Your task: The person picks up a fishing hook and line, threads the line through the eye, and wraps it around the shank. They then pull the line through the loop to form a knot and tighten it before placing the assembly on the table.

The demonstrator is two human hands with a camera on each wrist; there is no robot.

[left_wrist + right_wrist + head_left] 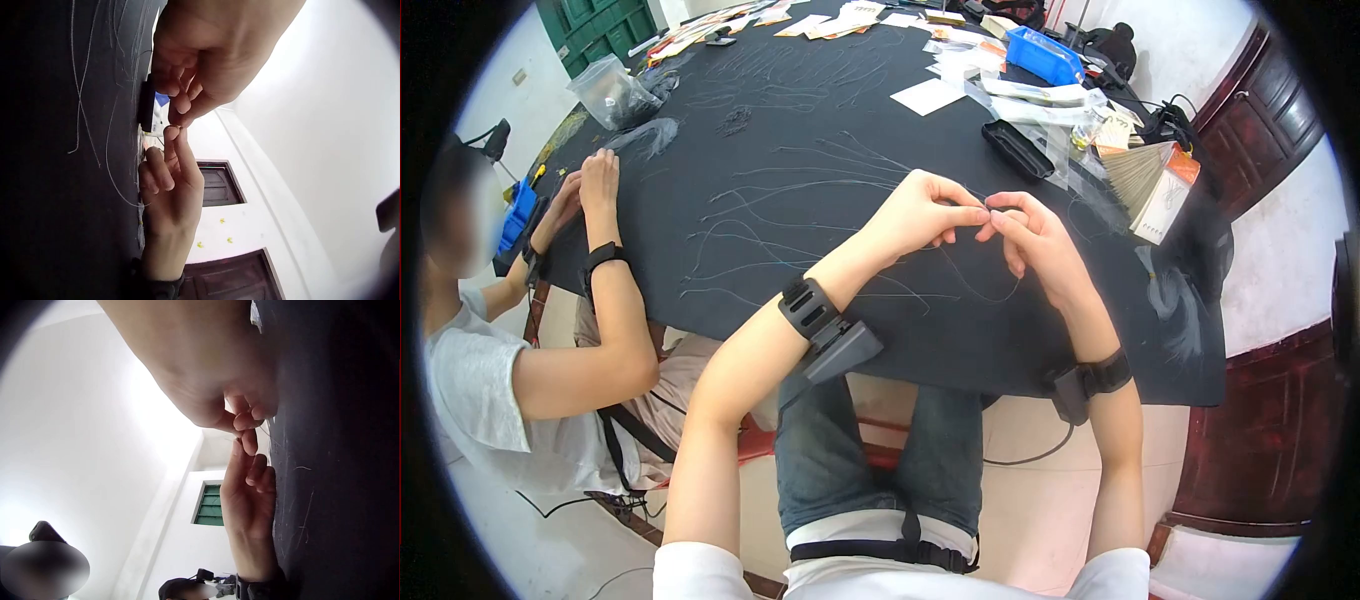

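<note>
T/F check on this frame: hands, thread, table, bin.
1. The left hand and right hand meet fingertip to fingertip. True.
2. The left hand lies flat on the table. False: it is raised, pinching a thin thread together with the right hand.
3. A blue bin stands on the far side of the table. True.
4. The table is white. False: it is black.
5. Another person's hands rest at the table edge. True.

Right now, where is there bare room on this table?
Bare cloth along the near edge, below the left hand and right hand pinching a thread. Loose threads cover the middle; papers crowd the far side by the blue bin.
</note>
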